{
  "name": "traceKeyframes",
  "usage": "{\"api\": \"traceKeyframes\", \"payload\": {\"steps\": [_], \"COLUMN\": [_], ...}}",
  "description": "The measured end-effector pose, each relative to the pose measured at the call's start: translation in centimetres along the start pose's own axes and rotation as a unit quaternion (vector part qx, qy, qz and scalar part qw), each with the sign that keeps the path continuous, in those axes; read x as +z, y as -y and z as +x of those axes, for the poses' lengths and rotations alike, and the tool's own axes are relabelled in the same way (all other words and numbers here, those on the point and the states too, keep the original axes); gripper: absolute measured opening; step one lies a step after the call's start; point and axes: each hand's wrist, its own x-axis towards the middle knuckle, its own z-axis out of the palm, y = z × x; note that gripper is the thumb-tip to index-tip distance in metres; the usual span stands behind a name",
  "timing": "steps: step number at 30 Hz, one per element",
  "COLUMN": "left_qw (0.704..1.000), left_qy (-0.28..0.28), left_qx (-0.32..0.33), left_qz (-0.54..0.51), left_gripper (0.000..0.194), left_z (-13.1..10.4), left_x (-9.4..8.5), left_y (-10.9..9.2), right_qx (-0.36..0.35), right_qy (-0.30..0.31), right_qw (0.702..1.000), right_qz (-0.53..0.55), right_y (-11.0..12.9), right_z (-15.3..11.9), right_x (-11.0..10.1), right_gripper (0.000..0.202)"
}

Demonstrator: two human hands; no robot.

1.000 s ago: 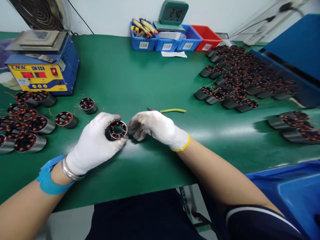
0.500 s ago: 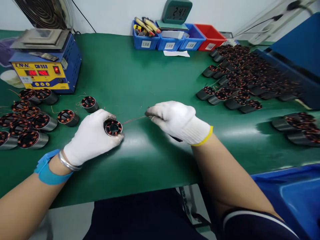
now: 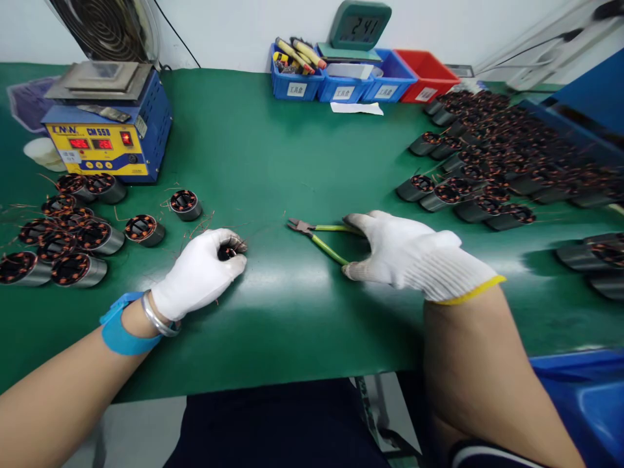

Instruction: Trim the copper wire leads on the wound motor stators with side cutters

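My left hand (image 3: pixel 202 270), in a white glove, is closed round a motor stator (image 3: pixel 227 252). Fingers and thumb cover most of it, so only part of its dark top with copper shows. My right hand (image 3: pixel 394 250), also gloved, has its thumb and fingers at the green handles of a pair of cutting pliers (image 3: pixel 316 237). Those handles are spread, and the jaws point left toward the left hand. Loose copper wires (image 3: pixel 202 224) stick up behind the left hand. A single stator (image 3: pixel 185 205) stands just beyond it.
Several stators (image 3: pixel 78 270) cluster at the left, before a blue and yellow CM558 unit (image 3: pixel 107 146). A large group of stators (image 3: pixel 468 188) fills the right side. Blue bins (image 3: pixel 296 88), a red bin (image 3: pixel 424 75) and a clock (image 3: pixel 359 26) line the wall.
My right hand has left the copper wire and moved right to the pliers, which now show. My left hand has turned over the stator, covering more of it. The view has shifted slightly left.
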Motion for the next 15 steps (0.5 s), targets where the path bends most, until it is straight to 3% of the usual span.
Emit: {"api": "traceKeyframes", "payload": {"steps": [2, 5, 10, 15], "left_qw": [0.999, 0.996, 0.990, 0.989], "left_qy": [-0.004, 0.007, -0.012, -0.043], "left_qx": [-0.008, -0.019, -0.033, -0.022], "left_qz": [-0.037, -0.091, -0.135, -0.139], "left_gripper": [0.018, 0.019, 0.021, 0.019], "left_z": [0.0, 0.0, 0.1, 0.2], "left_x": [0.0, 0.1, 0.6, 1.0], "left_y": [0.1, 0.4, 0.7, 0.8], "right_qx": [-0.020, -0.048, -0.105, -0.128], "right_qy": [-0.016, -0.087, -0.200, -0.222], "right_qw": [0.999, 0.992, 0.971, 0.966], "right_qz": [-0.022, -0.076, -0.078, -0.029], "right_y": [1.4, 3.4, 5.2, 5.8], "right_z": [-0.2, 0.0, 1.2, 2.8], "right_x": [0.1, 0.6, 1.5, 2.2], "right_gripper": [0.059, 0.044, 0.040, 0.052]}}
